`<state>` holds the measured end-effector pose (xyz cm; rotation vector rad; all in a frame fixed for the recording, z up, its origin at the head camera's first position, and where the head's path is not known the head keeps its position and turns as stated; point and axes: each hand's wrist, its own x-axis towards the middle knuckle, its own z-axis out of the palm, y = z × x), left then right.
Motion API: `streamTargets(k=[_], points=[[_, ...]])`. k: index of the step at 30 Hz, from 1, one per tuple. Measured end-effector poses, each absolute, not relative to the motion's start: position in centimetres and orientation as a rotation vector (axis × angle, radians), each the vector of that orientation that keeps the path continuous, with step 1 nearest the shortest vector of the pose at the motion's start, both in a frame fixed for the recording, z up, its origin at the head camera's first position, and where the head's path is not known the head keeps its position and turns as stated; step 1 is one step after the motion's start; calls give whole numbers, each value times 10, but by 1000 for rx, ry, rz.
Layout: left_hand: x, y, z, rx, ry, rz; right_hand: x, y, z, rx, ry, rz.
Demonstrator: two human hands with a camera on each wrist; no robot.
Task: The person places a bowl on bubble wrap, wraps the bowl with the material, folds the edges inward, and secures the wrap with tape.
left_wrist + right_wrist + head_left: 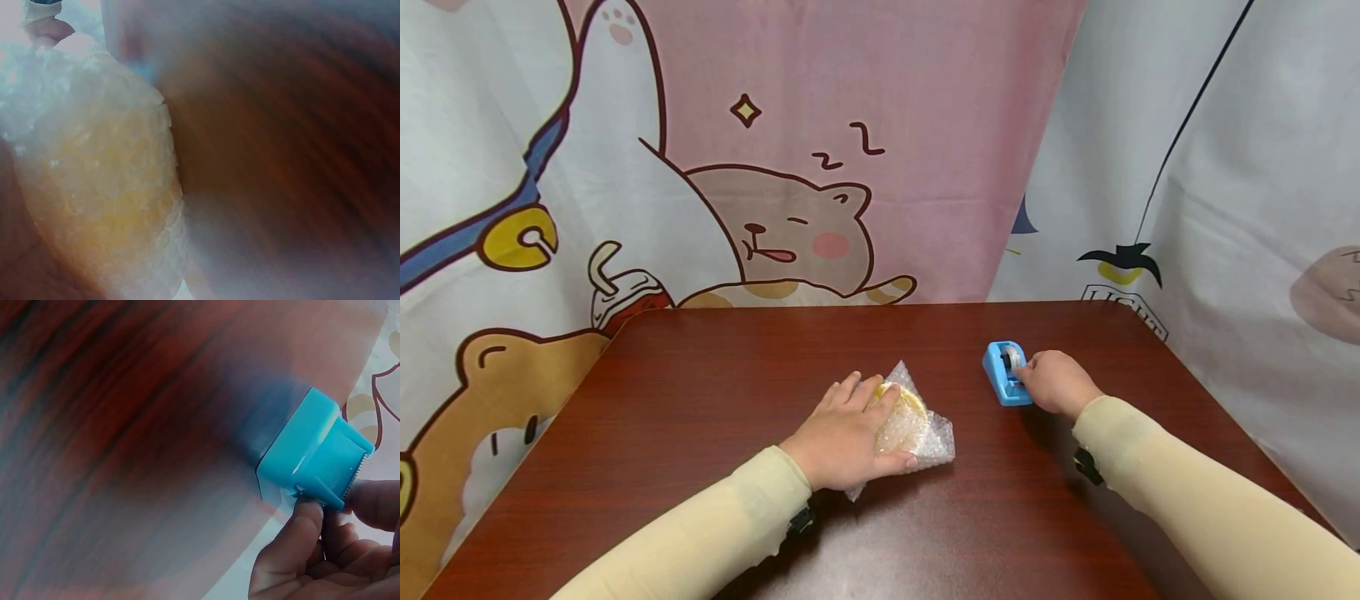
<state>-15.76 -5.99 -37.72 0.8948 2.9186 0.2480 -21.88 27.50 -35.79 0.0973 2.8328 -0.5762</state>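
Note:
A bubble-wrapped packet (pixel 934 440) lies near the middle of the brown table, with a round, yellow-rimmed thing showing through the clear wrap. My left hand (pixel 847 440) rests on it palm down, fingers spread. Close up in the left wrist view, the bubble wrap (pixel 106 169) has a yellow tint under it. To the right stands a light blue tape dispenser (pixel 997 377) holding a roll of clear tape (pixel 1012 357). My right hand (pixel 1060 383) has its thumb and fingers curled together at the dispenser's toothed cutter (pixel 356 477), pinching at the tape's end; the clear strip itself is hard to make out.
The brown wooden table (pixel 737 358) reaches back to a cloth curtain (pixel 955 167) printed with cartoon animals. More curtain hangs along the left and right sides. The dispenser stands toward the table's back right, apart from the packet.

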Motion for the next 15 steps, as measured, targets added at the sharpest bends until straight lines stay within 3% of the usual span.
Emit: streamTargets(k=[15], points=[[-156,-60,-376,882,2909,253,-217,275,-359,108,2781,-689]])
